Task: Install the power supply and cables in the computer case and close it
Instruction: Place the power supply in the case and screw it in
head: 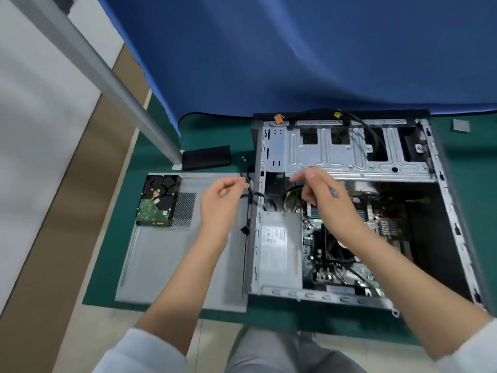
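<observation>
The open computer case (pixel 347 162) lies on its side on the green mat. A grey power supply (pixel 279 249) sits in its lower left corner, beside the motherboard (pixel 357 238). Black and yellow cables (pixel 289 196) run out of the supply's top end. My left hand (pixel 220 200) is just outside the case's left wall and pinches a black cable (pixel 248 196) that hangs over that wall. My right hand (pixel 322 195) hovers over the cables inside the case, fingers curled; whether it holds one is hidden. The removed side panel (pixel 172 259) lies flat to the left.
A hard drive (pixel 158 200) rests on the side panel's far corner. A black strip (pixel 207 157) and small screws (pixel 244 158) lie behind it, near a grey metal leg (pixel 107 76). A blue cloth (pixel 295 49) hangs behind the case. A small grey square (pixel 461 125) sits far right.
</observation>
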